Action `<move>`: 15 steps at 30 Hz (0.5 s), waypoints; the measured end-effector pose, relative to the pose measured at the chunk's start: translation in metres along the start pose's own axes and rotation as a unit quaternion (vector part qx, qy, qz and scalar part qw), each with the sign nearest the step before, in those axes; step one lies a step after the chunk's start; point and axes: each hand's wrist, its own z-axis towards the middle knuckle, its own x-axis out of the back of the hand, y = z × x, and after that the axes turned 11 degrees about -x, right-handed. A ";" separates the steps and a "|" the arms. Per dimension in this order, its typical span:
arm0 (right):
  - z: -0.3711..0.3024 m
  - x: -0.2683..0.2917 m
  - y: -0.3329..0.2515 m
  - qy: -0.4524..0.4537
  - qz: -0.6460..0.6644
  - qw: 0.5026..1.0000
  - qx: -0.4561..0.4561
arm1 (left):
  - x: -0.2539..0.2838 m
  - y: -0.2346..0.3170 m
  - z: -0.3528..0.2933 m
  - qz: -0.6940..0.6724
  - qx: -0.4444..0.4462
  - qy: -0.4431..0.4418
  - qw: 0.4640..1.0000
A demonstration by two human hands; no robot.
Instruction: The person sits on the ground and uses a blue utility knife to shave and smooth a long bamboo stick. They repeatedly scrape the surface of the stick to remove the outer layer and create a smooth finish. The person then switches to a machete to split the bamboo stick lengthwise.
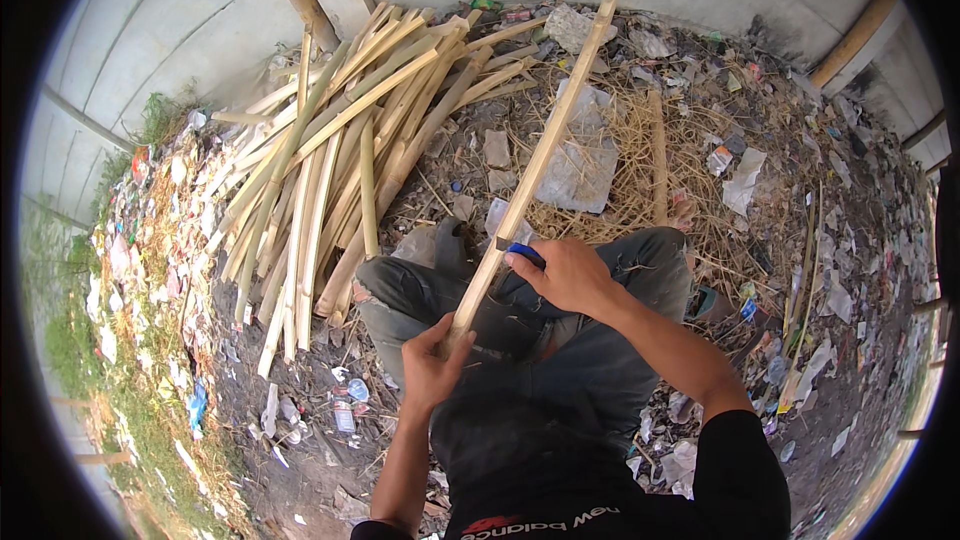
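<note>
Bamboo strip, long and pale, is running diagonally through the head view, from the person's lap up toward the grey wall at the top, its far end reaching over the littered ground. Its near end is sitting in the left hand, whose fingers are wrapped closed around the strip just above the dark trousers. The right hand is closing on a blue-handled knife, fingers curled tightly about the handle; the tool is lying against the strip's right edge a little above the left hand. How the blade meets the bamboo is too small to tell.

The person is squatting or sitting, with knees in grey-blue trousers spreading under the strip, and a black sleeve covering the right upper arm while the forearm is bare.

To the left, a pile of split bamboo strips is fanning out across the dirt, well apart from both hands. Behind the held strip, dry straw and scraps of plastic litter are lying on the ground. A single bamboo piece is resting upright in the picture amid the straw, near the right knee.
</note>
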 end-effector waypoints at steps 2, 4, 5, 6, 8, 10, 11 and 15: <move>0.017 0.011 0.007 0.022 0.053 0.997 -0.050 | -0.001 0.000 -0.001 -0.007 0.008 -0.001 1.000; 0.021 0.015 0.007 0.032 0.079 0.995 -0.059 | -0.004 -0.005 0.000 -0.068 0.028 0.005 0.997; 0.016 0.010 0.006 0.029 0.081 0.995 -0.045 | -0.005 -0.006 0.001 -0.100 0.036 0.006 0.994; 0.011 0.005 0.004 0.027 0.083 0.996 -0.032 | -0.004 -0.007 0.002 -0.105 0.038 -0.002 0.994; -0.003 0.002 -0.003 -0.007 0.034 0.999 -0.002 | 0.000 -0.009 0.000 -0.113 0.047 -0.017 0.992; 0.000 0.010 -0.005 -0.021 0.060 0.998 -0.025 | -0.002 -0.010 -0.002 -0.124 0.053 -0.013 0.991; 0.006 0.014 -0.004 -0.028 0.073 0.996 -0.037 | -0.003 -0.011 -0.003 -0.130 0.056 -0.011 0.990; -0.005 -0.007 -0.002 -0.025 0.045 0.998 -0.026 | -0.013 -0.003 0.010 -0.165 0.064 -0.003 0.984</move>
